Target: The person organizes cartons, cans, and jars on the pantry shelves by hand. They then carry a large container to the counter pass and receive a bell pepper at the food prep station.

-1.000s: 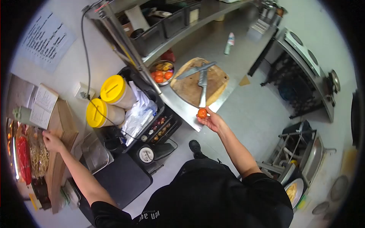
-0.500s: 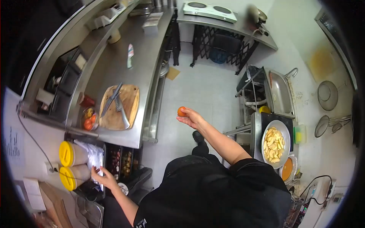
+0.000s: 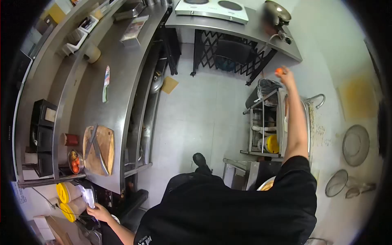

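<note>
A small orange-red tomato (image 3: pixel 279 71) is in the fingers of my right hand (image 3: pixel 286 76), with the arm stretched out at the upper right. Below that hand are the sink's edge and a black-lined bin (image 3: pixel 267 87). My left hand (image 3: pixel 99 212) is at the lower left beside a crumpled clear plastic bag (image 3: pixel 88 196); its fingers are small, and whether they touch the bag is unclear. On the steel counter, two crossed knives (image 3: pixel 99 151) lie on a wooden board (image 3: pixel 107 141), next to a bowl of tomatoes (image 3: pixel 75 163).
A knife with a patterned blade (image 3: pixel 106 83) lies farther along the counter. Yellow-lidded tubs (image 3: pixel 65 192) stand at the lower left. A double hotplate (image 3: pixel 212 10) and a pan (image 3: pixel 278 12) are at the back. The faucet (image 3: pixel 316 99) juts out at the right.
My right hand has carried the tomato from the counter side to the sink side and outward. My left hand has moved from the packets to the plastic bag. The view has turned right.
</note>
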### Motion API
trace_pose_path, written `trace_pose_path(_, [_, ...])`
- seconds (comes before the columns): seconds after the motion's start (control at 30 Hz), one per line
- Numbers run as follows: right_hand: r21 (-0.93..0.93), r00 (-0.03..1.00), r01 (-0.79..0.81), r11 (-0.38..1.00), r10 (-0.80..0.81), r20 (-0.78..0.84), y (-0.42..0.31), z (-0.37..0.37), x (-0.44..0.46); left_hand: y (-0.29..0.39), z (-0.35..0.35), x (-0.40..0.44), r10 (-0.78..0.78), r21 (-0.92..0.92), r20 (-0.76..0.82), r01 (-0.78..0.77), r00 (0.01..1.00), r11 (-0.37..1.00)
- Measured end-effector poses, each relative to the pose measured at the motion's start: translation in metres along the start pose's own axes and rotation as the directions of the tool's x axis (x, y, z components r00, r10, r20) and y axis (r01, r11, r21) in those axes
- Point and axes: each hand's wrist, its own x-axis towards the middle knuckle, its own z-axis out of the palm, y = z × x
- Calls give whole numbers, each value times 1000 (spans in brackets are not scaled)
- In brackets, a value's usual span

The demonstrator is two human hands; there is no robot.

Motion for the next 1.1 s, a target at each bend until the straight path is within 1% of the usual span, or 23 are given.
trace_pose_path(0.07, [-80, 980, -189, 979, 183, -77, 18, -14, 48, 4, -3, -12, 143, 49, -57, -140, 988, 989])
trace_pose_path(0.1, [-122, 961, -249, 961, 229, -156, 29, -13, 68, 24, -20, -17, 73, 60, 10, -73, 997, 995])
trace_pose_path(0.13, [-129, 965, -240, 962, 222, -136, 35, -9, 79, 26, -25, -21, 65, 88, 20, -66, 998, 994])
trace_pose_path(0.2, [74, 979, -193, 979, 186, 81, 43, 5, 92, 18, -31, -25, 66, 103, 4, -66, 998, 992])
trace_pose_path(0.27, [-127, 987, -14, 992, 34, 155, 42, 49, 83, -11, -25, -23, 173, 143, -94, -159, 980, 977])
trace_pose_path(0.3, [-232, 986, 143, 962, -119, 115, 50, 86, 73, 8, -39, -26, 112, 72, -109, -104, 988, 992])
trace_pose_path(0.33, [-174, 959, 260, 950, -233, 163, 35, 123, 42, 25, -49, -26, -17, -40, -100, 13, 995, 999])
trace_pose_path(0.37, [-285, 915, 390, 875, -334, 228, 58, 184, 38, 25, -54, -26, 9, -2, -145, -9, 989, 1000])
trace_pose_path(0.4, [-184, 821, 571, 800, -548, 161, 113, 263, 38, 32, -58, -24, -24, -18, -141, 22, 990, 1000])
trace_pose_path(0.43, [-206, 790, 516, 832, -368, 490, 44, 281, -27, 39, -67, -24, -21, -29, -144, 17, 989, 999])
trace_pose_path(0.47, [-211, 666, 638, 740, -393, 634, 56, 357, -51, 44, -73, -26, -86, -89, -154, 73, 984, 993])
trace_pose_path(0.5, [-101, 586, 702, 705, -491, 644, 27, 397, -109, 44, -77, -27, -140, -161, -162, 114, 977, 980])
trace_pose_path(0.53, [120, 428, 748, 653, -612, 665, -19, 430, -164, 39, -78, -29, -172, -188, -184, 137, 968, 973])
trace_pose_path(0.57, [102, 331, 724, 682, -473, 817, -102, 429, -232, 32, -77, -30, -194, -221, -202, 149, 960, 964])
trace_pose_path(0.67, [447, 12, 758, 476, -694, 720, -278, 441, -386, 20, -70, -32, -246, -311, -259, 161, 934, 937])
trace_pose_path(0.7, [542, -103, 792, 282, -813, 573, -319, 457, -422, 19, -66, -33, -244, -352, -261, 143, 934, 925])
trace_pose_path(0.73, [580, -158, 785, 220, -833, 530, -371, 458, -457, 22, -67, -32, -229, -389, -243, 122, 942, 913])
trace_pose_path(0.77, [577, -172, 790, 207, -828, 533, -425, 449, -488, 26, -68, -29, -189, -434, -237, 70, 953, 898])
trace_pose_path(0.8, [647, -204, 751, 132, -886, 417, -460, 468, -510, 23, -62, -35, -212, -482, -186, 99, 959, 870])
trace_pose_path(0.87, [607, -226, 795, 7, -924, 308, -532, 491, -548, 21, -72, -35, -187, -489, -148, 92, 971, 867])
trace_pose_path(0.9, [604, -207, 797, 14, -933, 294, -561, 504, -564, 15, -77, -37, -183, -485, -136, 95, 974, 869])
trace_pose_path(1.03, [594, -195, 803, -39, -960, 201, -640, 579, -606, -42, -98, -64, -383, -418, -156, 290, 911, 861])
trace_pose_path(1.1, [577, -223, 816, -36, -940, 257, -660, 597, -624, -71, -111, -88, -483, -372, -188, 393, 855, 841])
